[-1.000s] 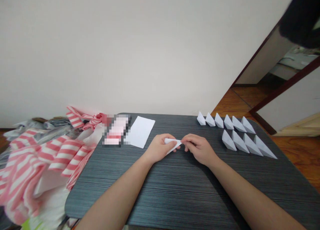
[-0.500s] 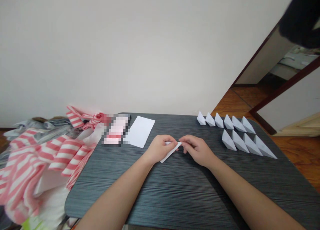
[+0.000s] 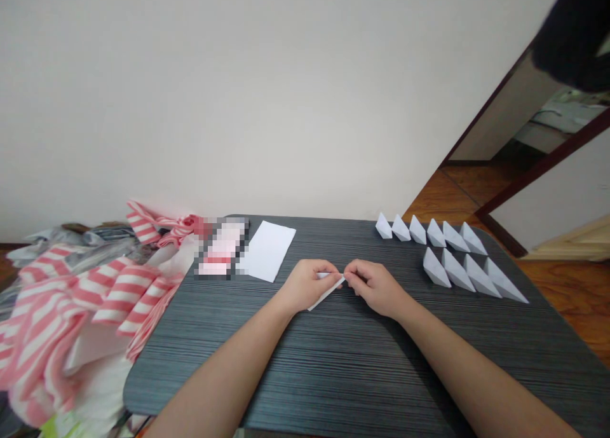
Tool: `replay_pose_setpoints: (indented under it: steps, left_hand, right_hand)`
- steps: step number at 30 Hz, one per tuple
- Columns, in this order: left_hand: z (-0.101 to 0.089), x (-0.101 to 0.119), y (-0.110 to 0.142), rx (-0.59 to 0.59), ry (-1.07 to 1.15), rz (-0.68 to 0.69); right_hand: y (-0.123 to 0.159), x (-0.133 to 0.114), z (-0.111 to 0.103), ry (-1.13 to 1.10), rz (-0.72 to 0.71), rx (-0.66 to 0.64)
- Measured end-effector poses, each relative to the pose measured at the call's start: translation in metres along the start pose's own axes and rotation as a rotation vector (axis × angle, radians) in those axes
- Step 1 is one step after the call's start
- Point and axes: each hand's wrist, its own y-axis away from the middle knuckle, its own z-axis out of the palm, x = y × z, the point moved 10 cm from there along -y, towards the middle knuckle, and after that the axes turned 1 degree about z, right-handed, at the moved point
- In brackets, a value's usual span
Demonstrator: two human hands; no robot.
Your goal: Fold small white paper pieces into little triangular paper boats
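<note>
left hand (image 3: 305,287) has a folded white paper (image 3: 326,293) pinched, right hand (image 3: 376,288) grips its tip, ten pointy paper shapes (image 3: 455,271) sit in two rows on the dark surface (image 3: 314,368)

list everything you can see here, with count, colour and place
folded paper: 1, white, in the left hand
flat paper: sheet count unclear, white, table's far left
paper shapes: 10, white, table's right, six behind four
pixelated item: 1, pinkish with dark edges, left of flat paper
table: 1, dark, centre
striped cloth: count unclear, pink and white, left
wall: 1, pale, behind table
floor: brown, right
dark item: 1, black, top right, unclear
left hand: 1, bare, centre
right hand: 1, bare, fingertips at folded paper's tip
</note>
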Motion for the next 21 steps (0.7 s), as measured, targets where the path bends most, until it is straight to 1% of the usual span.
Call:
replay_pose_setpoints:
  steps: [4,7,10,12,14,16,19,21]
  left_hand:
    - [0.0,0.001,0.001,0.003,-0.006,0.013]
    - [-0.002,0.002,0.001,0.019,0.0,0.013]
    - [-0.011,-0.001,0.0,0.079,0.073,0.007]
    - [-0.015,-0.006,-0.001,0.106,0.174,-0.012]
    - [-0.014,-0.013,-0.002,0.094,0.295,-0.047]
    - [-0.012,-0.016,-0.002,0.078,0.33,-0.058]
    - [-0.008,-0.009,-0.001,0.042,0.233,0.002]
    - [0.001,0.001,0.0,-0.037,0.23,0.069]
  right_hand:
    - [0.0,0.003,0.004,-0.04,0.027,-0.021]
    - [0.001,0.007,0.003,-0.082,0.064,-0.017]
    - [0.002,0.013,0.0,-0.157,0.111,0.002]
    - [0.003,0.017,-0.002,-0.217,0.129,0.015]
    - [0.003,0.021,-0.003,-0.271,0.136,0.027]
    - [0.003,0.025,-0.002,-0.314,0.143,0.034]
    - [0.003,0.027,0.0,-0.335,0.153,0.023]
    - [0.002,0.026,0.003,-0.315,0.154,-0.003]
